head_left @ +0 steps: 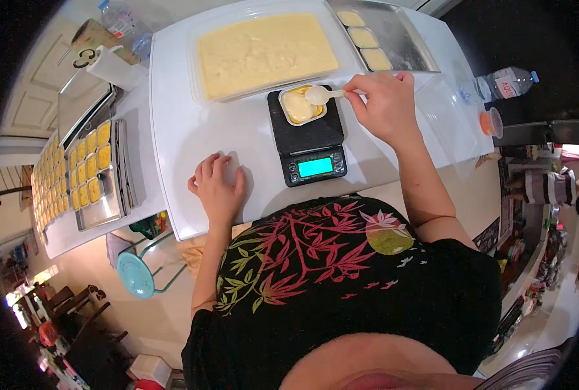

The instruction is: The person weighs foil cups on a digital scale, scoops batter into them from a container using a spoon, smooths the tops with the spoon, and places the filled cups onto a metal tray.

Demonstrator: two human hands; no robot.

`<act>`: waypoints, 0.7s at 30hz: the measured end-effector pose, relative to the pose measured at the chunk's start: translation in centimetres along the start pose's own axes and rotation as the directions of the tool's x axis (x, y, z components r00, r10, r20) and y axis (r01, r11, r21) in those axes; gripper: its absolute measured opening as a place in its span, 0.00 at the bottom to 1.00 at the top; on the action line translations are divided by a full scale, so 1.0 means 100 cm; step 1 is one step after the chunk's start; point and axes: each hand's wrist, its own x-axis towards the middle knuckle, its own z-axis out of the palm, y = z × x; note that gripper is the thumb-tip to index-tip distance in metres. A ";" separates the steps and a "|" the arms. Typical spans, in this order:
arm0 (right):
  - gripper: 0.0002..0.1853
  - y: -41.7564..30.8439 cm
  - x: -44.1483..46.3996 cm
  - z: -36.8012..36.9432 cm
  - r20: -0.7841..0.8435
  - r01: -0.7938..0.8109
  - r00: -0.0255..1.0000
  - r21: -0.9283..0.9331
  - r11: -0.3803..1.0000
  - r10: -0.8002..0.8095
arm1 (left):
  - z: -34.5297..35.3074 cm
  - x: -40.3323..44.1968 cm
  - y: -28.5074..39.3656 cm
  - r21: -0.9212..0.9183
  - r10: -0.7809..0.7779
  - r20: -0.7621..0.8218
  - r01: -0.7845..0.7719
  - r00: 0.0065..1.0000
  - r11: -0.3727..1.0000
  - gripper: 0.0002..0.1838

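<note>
My right hand point(381, 104) grips the handle of a white spoon point(322, 95), whose bowl is over a small square cup point(302, 107) of pale yellow cream. The cup sits on a black digital scale point(305, 140) with a lit cyan display. My left hand point(218, 185) rests on the white table point(192, 140), fingers apart and holding nothing. Behind the scale is a large clear tub point(270, 52) of pale yellow batter. On a metal tray point(400, 39) at the back right stand several filled cups.
At the left, trays point(94, 166) of yellow-filled cups lie on a side table, near a paper roll point(114, 68). A water bottle point(513, 83), a clear plastic container point(442, 117) and an orange-lidded cup point(491, 122) are at the right. A teal stool point(136, 274) stands below.
</note>
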 end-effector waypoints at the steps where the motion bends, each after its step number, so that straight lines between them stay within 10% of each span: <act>1: 0.02 0.001 0.000 0.002 -0.019 0.003 1.000 0.028 1.000 -0.002 | 0.000 0.000 0.001 0.002 0.000 -0.002 0.000 1.000 1.000 0.18; 21: 0.02 0.008 0.000 -0.001 0.002 0.032 0.999 0.055 0.998 -0.032 | -0.002 0.001 0.002 0.000 0.013 -0.014 -0.013 1.000 1.000 0.17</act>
